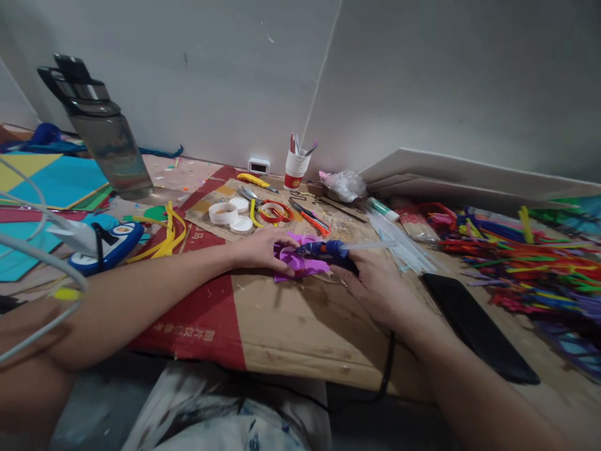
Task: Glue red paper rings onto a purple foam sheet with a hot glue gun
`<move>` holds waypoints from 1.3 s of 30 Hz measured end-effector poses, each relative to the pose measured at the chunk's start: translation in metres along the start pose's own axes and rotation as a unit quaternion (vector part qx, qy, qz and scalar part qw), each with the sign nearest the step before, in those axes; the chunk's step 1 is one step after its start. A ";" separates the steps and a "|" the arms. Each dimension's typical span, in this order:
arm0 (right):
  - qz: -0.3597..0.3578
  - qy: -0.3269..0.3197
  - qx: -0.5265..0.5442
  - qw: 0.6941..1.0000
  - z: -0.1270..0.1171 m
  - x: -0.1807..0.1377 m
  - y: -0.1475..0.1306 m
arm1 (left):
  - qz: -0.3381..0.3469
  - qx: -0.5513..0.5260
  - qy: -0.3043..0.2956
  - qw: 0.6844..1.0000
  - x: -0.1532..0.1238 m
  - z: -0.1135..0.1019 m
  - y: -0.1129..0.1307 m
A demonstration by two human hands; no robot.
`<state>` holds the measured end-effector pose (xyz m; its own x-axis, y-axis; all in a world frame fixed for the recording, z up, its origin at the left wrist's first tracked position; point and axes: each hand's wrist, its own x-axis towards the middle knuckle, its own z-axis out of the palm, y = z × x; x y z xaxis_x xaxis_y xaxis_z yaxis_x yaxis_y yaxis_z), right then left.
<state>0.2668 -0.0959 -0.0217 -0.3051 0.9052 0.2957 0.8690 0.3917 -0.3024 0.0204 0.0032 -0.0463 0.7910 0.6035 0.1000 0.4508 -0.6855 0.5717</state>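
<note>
Grey wall (211,75) behind everything. Tabletop (164,181) meets its foot; the near middle lies under a brown-and-red cardboard sheet (300,332). Pale boards (436,172) by the wall, right rear. Heap of coloured fuzzy stems (539,257) at the right edge. Tall clear bottle (113,141) at left rear, dark lid, some liquid inside; coloured sheets (61,178) lie beside it. Flat black device (479,326) near the right forearm.

Right hand (375,285): grip closed around a glue gun (334,248), its blue-and-orange front turned left, a translucent stick jutting from it to the right. Dark cord hangs below this hand. Left hand (258,249): grip closed on a purple ring (290,260), fingers and thumb at its rim. The ring is at mid-cardboard, over a flat purple piece (317,268), with the gun's front end just beside it; whether they touch, cannot tell.

Blue-and-white power strip (115,247) beyond the left forearm. More translucent sticks (408,244) between the right hand and the boards. Paper cup (297,166) by the wall, pens upright in it. Smaller: red tape roll (276,212), yellow cutter (253,181), white round caps (241,224), all beyond the left hand.
</note>
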 end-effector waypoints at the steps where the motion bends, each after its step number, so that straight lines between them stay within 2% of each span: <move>1: -0.001 0.000 0.003 1.000 0.000 0.000 0.000 | -0.001 -0.002 -0.003 1.000 0.000 0.000 0.000; 17: 0.015 -0.008 0.007 1.000 -0.004 -0.003 0.002 | 0.000 0.010 -0.007 1.000 0.003 0.001 -0.002; 23: 0.023 -0.017 -0.013 0.999 -0.005 -0.003 -0.002 | -0.053 0.036 -0.006 0.998 0.004 0.001 0.001; 32: 0.007 -0.017 -0.013 1.000 -0.003 -0.004 -0.011 | -0.016 0.028 0.004 0.999 0.005 0.002 -0.003; 39: -0.014 -0.003 -0.030 0.999 0.004 -0.004 -0.011 | -0.024 0.016 0.006 1.000 0.004 0.003 0.000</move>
<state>0.2565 -0.1028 -0.0233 -0.3314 0.8951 0.2982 0.8817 0.4063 -0.2399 0.0246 0.0045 -0.0481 0.7631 0.6409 0.0830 0.5014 -0.6682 0.5496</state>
